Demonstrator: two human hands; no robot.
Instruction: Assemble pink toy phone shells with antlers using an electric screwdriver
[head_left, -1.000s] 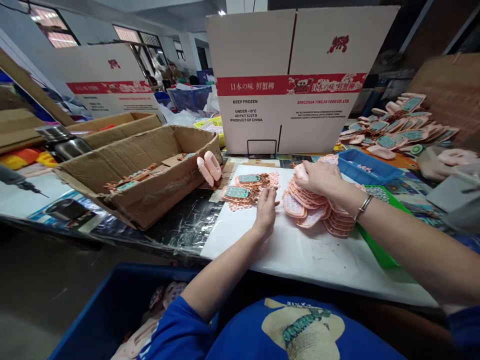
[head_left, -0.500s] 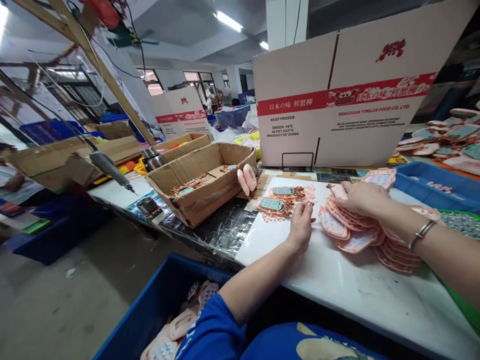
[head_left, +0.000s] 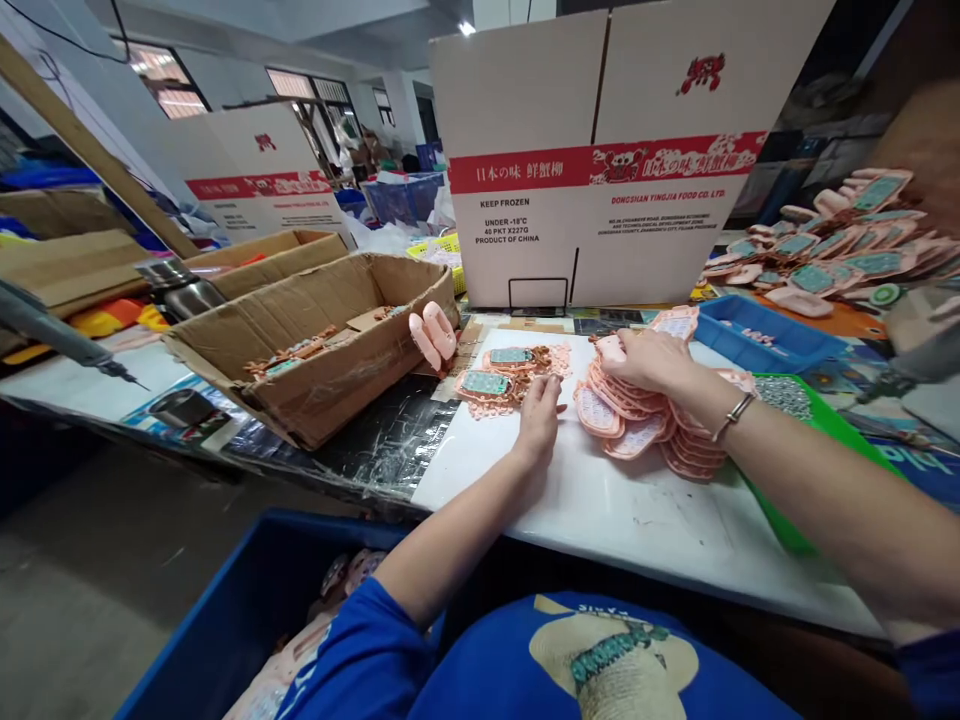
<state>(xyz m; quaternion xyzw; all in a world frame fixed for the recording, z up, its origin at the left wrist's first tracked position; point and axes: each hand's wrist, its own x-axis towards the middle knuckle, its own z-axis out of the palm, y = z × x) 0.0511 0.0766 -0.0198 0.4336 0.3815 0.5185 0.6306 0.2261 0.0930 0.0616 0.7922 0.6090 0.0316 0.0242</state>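
My right hand (head_left: 651, 358) rests on top of the stacked pink plastic shells (head_left: 626, 437). Its fingers are closed around a small pink plastic piece (head_left: 611, 349) at the top of the stack. To the left, my left hand (head_left: 538, 418) hovers low over the white board (head_left: 480, 460) with its fingertips drawn together. Whatever those fingers hold, if anything, is too small to make out. Right beside them lie two green circuit boards (head_left: 485, 383) in pink shells with brown-orange wires, on a heap of small pink parts (head_left: 491, 409).
An open cardboard box (head_left: 352, 365) stands left, two pink ovals (head_left: 433, 337) at its corner. Electric screwdrivers (head_left: 64, 335) hang at both sides. Right are a blue tray (head_left: 787, 345), a green tray of screws (head_left: 795, 510) and piled shells (head_left: 832, 245). A blue bin (head_left: 225, 600) stands below.
My view has swung to the right, so the table and boxes appear further left. Both hands keep nearly the same places beside the circuit boards and on the stack.
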